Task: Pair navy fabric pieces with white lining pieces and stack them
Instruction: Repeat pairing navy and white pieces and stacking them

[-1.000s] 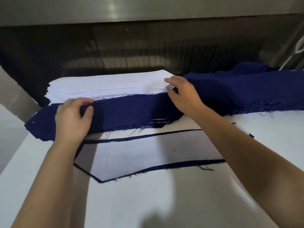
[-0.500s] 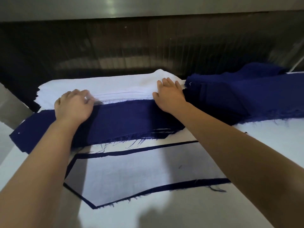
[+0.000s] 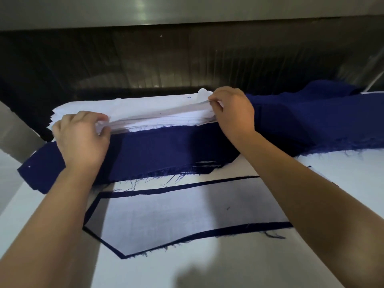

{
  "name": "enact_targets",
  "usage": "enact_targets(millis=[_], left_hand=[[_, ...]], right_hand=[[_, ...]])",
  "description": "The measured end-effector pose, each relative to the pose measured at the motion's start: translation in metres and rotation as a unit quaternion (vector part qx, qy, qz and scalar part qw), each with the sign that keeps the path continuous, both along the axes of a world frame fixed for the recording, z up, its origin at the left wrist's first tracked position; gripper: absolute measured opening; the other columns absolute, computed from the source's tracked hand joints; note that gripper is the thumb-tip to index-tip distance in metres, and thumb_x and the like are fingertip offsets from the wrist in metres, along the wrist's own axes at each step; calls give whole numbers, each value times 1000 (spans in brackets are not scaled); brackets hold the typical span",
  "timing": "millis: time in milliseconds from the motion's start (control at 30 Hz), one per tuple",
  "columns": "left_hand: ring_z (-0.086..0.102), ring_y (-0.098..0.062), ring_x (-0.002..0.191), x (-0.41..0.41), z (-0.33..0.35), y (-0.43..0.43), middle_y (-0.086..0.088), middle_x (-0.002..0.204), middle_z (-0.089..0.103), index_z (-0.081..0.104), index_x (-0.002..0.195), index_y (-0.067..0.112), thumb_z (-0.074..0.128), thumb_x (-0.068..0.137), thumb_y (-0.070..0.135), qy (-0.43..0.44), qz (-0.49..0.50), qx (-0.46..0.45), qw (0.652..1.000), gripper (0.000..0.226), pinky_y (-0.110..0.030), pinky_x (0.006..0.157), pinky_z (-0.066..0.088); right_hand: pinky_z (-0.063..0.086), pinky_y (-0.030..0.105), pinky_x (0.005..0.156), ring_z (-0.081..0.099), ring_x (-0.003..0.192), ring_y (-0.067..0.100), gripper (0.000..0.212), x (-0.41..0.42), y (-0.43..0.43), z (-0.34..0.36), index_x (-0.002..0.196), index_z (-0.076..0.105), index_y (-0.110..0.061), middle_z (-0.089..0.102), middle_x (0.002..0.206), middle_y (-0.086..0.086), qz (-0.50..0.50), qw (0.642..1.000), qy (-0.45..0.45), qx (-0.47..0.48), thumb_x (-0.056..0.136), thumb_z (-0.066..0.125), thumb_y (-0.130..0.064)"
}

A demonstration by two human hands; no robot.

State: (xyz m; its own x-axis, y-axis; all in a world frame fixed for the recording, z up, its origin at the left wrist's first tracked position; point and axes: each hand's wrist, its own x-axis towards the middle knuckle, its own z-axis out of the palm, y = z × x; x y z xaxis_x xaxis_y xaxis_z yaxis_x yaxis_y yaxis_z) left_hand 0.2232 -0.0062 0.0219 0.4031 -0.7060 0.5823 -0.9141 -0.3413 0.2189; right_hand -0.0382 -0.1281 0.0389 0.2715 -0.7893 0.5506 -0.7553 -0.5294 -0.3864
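Lining pieces lie piled in a thick white stack (image 3: pixel 135 107) at the far side of the table (image 3: pixel 228 267), and both hands are at its near edge. The top lining piece (image 3: pixel 162 114) is raised off the stack along that edge, drawn into a taut fold between the two hands. The left hand (image 3: pixel 81 138) grips the piece's left end, fingers curled tight with white cloth bunched inside them. Its heel and wrist lie over the navy stack (image 3: pixel 166 150), a long pile of navy fabric pieces with frayed edges that lies just in front of the white stack and touches it. The right hand (image 3: pixel 234 113) pinches the piece's right end between thumb and fingertips, knuckles up, at the right corner of the white stack, where it meets a rumpled navy heap (image 3: pixel 311 119) that spreads off to the right. Nearer the person, between the two forearms, a paired piece (image 3: pixel 187 213) lies flat on the table. It is a white lining laid on a navy piece, so only a thin navy border shows round it, with loose threads along its edges. Behind the stacks rises a dark ribbed wall (image 3: pixel 187 59) with a pale metal panel (image 3: pixel 187 11) above it.
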Motion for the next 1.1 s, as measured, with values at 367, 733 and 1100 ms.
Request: enact_targets(millis=[367,733,1100], left_hand=[[53,-38,90,-40,-4,66,-13,94,67,70,104,9,53,81,1,-51,-72,-48,995,30,-39,84,23],[55,-36,82,-71,-21,131,-5,84,65,79,89,15,60,75,10,-25,-164,8,986,25,-32,77,17],[55,-27,72,-72,-33,159,8,93,54,77,87,10,66,72,-13,112,-156,-4,981,29,-32,69,43]], right_hand=[[52,19,47,68,74,6,37,-55,73,-9,82,60,-23,48,133,-7,127,912,-339,195,88,48,11],[53,17,54,61,77,3,49,-142,124,-38,75,59,-26,57,121,-7,92,968,-216,93,85,43,19],[37,10,93,45,105,-2,46,-171,132,-56,73,63,-18,63,106,0,12,979,-168,117,72,43,24]])
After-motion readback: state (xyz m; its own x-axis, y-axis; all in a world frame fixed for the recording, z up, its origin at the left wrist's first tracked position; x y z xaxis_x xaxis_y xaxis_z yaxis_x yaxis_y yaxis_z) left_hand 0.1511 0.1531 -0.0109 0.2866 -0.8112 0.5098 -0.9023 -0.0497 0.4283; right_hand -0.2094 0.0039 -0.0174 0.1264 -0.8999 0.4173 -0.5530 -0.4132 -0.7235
